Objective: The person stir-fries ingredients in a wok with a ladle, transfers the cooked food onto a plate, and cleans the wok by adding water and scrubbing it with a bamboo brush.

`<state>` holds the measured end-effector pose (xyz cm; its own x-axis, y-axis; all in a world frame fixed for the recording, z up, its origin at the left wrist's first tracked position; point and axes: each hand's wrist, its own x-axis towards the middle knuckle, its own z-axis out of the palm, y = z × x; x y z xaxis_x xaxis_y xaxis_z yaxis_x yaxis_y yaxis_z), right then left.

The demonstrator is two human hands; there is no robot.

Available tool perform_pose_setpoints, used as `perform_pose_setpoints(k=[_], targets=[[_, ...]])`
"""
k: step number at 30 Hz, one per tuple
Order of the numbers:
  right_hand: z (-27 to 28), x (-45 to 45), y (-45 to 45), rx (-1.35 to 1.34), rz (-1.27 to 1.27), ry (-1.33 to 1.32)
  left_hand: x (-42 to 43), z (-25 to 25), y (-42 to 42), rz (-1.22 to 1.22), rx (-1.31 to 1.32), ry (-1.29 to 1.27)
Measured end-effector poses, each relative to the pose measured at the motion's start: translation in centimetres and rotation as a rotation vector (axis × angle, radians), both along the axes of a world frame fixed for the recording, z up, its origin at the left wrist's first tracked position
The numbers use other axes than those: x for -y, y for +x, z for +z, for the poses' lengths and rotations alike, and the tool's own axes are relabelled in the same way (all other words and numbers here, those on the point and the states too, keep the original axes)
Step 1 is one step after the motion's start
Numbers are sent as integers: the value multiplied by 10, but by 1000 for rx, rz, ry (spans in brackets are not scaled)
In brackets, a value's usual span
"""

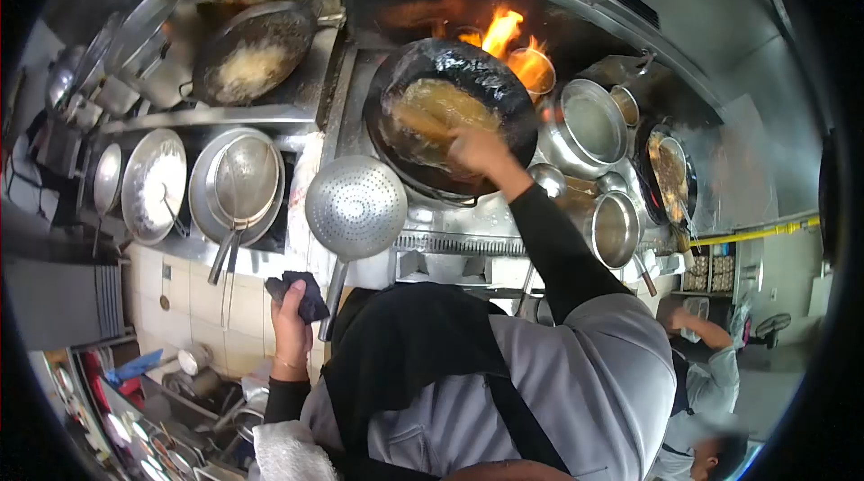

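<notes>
Over the stove, my right hand (479, 153) is closed around a tan wok brush (421, 124), which is blurred by motion. The brush is inside a large black wok (382, 134) with brownish liquid in its bottom. Flames (504, 31) rise behind the wok's far rim. My left hand (290, 326) grips a dark folded cloth (310, 303) low at the left, in front of the counter edge. Close beside the cloth runs the handle of a perforated skimmer (355, 206), whose round bowl lies left of the wok.
Another wok (256, 53) stands at the back left. Metal bowls (155, 184) and a wire strainer (245, 177) line the left counter. Right of the wok are a steel pot (589, 121), a saucepan (615, 229) and a pan of food (668, 175). A co-worker (706, 373) stands at the far right.
</notes>
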<state>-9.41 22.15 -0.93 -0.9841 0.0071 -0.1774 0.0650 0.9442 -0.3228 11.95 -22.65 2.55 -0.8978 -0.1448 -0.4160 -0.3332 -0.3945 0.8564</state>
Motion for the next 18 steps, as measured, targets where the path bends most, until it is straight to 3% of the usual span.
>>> perform_pose_setpoints(k=[1,2,3,5,8,10,11,12,13,15,17,18], targets=[[5,-16,-29,94,17,68,4,-5,6,-23,24,-6],[15,-24,-41,-58,-34,-48,2,8,6,-24,85,55],[-10,-27,-62,-165,-184,-156,-1,15,5,-32,91,38],[-32,7,-70,-263,-233,-88,0,19,5,-86,91,38],[-3,48,9,-11,-68,-93,-5,23,7,8,34,3],[24,12,50,68,37,-23,-2,26,5,47,21,-1],[-2,-38,32,115,163,64,-2,26,5,56,13,12],[2,-67,17,102,144,112,1,26,10,62,16,17],[-1,-84,-5,67,-33,113,3,24,11,36,28,26],[8,-58,-32,-45,-169,114,4,17,13,-23,28,21],[-20,-15,-31,-70,-202,219,-5,29,13,-68,82,35],[-39,-3,-21,47,-136,258,-6,30,13,-62,82,42]])
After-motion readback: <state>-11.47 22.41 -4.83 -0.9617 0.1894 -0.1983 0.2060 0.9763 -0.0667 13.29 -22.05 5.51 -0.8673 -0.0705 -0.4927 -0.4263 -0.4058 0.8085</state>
